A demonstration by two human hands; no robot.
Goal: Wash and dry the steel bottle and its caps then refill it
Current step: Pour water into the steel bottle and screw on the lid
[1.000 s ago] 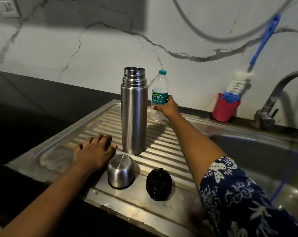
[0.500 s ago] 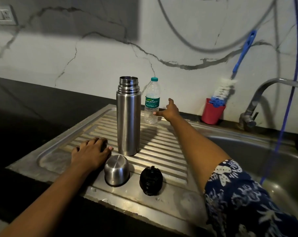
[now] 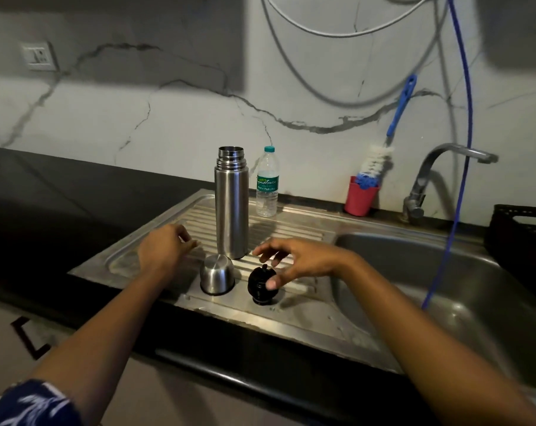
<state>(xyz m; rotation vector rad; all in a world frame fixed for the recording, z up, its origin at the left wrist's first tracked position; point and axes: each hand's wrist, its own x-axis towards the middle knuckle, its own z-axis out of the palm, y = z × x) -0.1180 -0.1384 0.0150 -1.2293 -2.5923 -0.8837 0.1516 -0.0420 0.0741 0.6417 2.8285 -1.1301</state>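
Observation:
The steel bottle stands upright and uncapped on the ribbed drainboard. In front of it lie the steel cup cap, upside down, and the black stopper cap. My right hand hovers just over the black cap, fingers spread and relaxed, thumb near the cap's top; I cannot tell if it touches. My left hand floats above the drainboard left of the steel cap, fingers loosely curled, holding nothing. A plastic water bottle with a teal lid stands behind the steel bottle.
A red cup holding a blue-handled bottle brush sits by the wall. The tap arches over the sink basin. A blue hose hangs into the basin. A black basket sits at far right.
My right hand let go of the plastic water bottle and drew back to the black cap. My left hand lifted off the drainboard. The view pulled back.

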